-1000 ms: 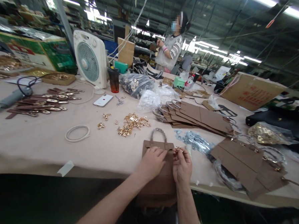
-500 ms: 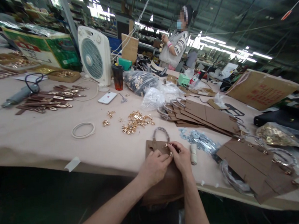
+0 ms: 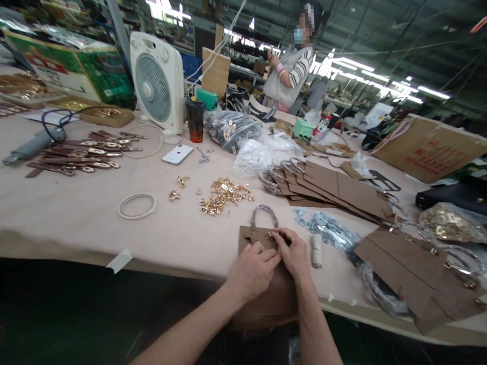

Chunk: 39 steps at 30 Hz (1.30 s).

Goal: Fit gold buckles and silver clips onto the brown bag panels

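Note:
A brown bag panel (image 3: 266,304) with a plastic-wrapped handle (image 3: 263,209) hangs over the table's front edge, its upper part lying on the tabletop. My left hand (image 3: 252,269) rests on its face with fingers bent, gripping the panel; the fingertips reach toward my right hand. At the panel's upper right, my right hand (image 3: 293,252) pinches a small gold metal fitting (image 3: 269,235). Its fingers partly cover that fitting. Beyond the handle lies a pile of gold fittings (image 3: 223,194). Thin grey metal plates (image 3: 330,229) are heaped right of my right hand, beside a small rolled bundle (image 3: 316,250).
Brown bag panels are stacked (image 3: 333,188) behind the plates, and more panels (image 3: 415,271) lie at right. A tape roll (image 3: 137,206), a phone (image 3: 177,154), a fan (image 3: 156,83) and a tumbler (image 3: 195,121) stand or lie leftward. A person (image 3: 289,74) stands across the table.
The camera view has shifted slightly. Both hands stay at the same place on the panel, and my right fingers have moved a little around the gold fitting.

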Available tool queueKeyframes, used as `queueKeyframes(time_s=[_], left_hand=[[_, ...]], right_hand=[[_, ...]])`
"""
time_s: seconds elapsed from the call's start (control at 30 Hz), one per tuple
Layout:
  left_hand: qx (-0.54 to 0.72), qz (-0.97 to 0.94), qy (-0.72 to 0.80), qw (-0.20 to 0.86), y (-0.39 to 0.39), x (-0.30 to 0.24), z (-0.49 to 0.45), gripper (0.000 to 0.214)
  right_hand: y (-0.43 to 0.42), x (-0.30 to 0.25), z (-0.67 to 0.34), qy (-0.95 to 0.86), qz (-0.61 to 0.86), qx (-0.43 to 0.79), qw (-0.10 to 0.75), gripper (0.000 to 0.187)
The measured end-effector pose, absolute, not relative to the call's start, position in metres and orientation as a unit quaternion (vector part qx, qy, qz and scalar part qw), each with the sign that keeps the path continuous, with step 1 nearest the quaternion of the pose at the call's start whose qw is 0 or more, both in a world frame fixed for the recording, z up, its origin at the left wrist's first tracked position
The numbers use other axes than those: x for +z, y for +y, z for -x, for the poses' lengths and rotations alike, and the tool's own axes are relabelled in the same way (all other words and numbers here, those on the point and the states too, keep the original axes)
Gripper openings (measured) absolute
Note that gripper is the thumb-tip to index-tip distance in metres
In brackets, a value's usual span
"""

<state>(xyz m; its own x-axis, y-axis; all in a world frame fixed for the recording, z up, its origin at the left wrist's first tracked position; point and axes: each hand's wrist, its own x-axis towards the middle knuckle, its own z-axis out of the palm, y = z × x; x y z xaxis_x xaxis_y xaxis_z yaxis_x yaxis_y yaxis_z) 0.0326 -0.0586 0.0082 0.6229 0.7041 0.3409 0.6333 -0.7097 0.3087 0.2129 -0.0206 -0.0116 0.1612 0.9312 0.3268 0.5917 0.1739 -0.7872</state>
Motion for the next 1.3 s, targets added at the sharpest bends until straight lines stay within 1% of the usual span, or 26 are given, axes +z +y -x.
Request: queueKeyframes(time_s=[0.17, 0.37, 0.47, 0.6, 0.67, 0.77, 0.87, 1.03, 1.2, 1.3], left_hand=[[0.238, -0.884, 0.391, 0.090, -0.059, 0.007, -0.032, 0.019], [0.348, -0.787, 0.479, 0.171, -0.051, 0.001, -0.031, 0.023], [0.356, -0.750, 0.536, 0.151, -0.048, 0.003, -0.031, 0.023], [0.319, -0.696, 0.630, 0.129, -0.043, 0.009, -0.029, 0.046], [0.295, -0.688, 0.647, 0.140, -0.038, 0.012, -0.028, 0.051], [0.273, -0.686, 0.651, 0.175, -0.030, 0.014, -0.024, 0.050], [0.284, -0.659, 0.658, 0.228, -0.021, 0.015, -0.017, 0.049], [0.280, -0.635, 0.634, 0.341, -0.013, 0.020, -0.012, 0.032], [0.325, -0.636, 0.607, 0.348, -0.016, 0.019, -0.021, 0.040], [0.379, -0.609, 0.565, 0.407, -0.015, 0.012, -0.023, 0.040]], right_hand=[[-0.024, -0.013, -0.211, -0.665, 0.608, 0.147, 0.408, 0.026], [-0.028, -0.014, -0.212, -0.706, 0.582, 0.119, 0.387, 0.025], [-0.026, -0.014, -0.213, -0.711, 0.575, 0.125, 0.386, 0.024], [-0.025, -0.012, -0.213, -0.712, 0.571, 0.137, 0.386, 0.024], [-0.025, -0.012, -0.213, -0.715, 0.565, 0.140, 0.386, 0.023], [-0.024, -0.013, -0.214, -0.718, 0.559, 0.145, 0.388, 0.022], [-0.023, -0.014, -0.215, -0.716, 0.555, 0.152, 0.395, 0.019], [-0.022, -0.015, -0.216, -0.713, 0.545, 0.180, 0.404, 0.016], [-0.023, -0.012, -0.215, -0.711, 0.537, 0.194, 0.410, 0.016], [-0.025, -0.010, -0.216, -0.711, 0.542, 0.188, 0.407, 0.017]])
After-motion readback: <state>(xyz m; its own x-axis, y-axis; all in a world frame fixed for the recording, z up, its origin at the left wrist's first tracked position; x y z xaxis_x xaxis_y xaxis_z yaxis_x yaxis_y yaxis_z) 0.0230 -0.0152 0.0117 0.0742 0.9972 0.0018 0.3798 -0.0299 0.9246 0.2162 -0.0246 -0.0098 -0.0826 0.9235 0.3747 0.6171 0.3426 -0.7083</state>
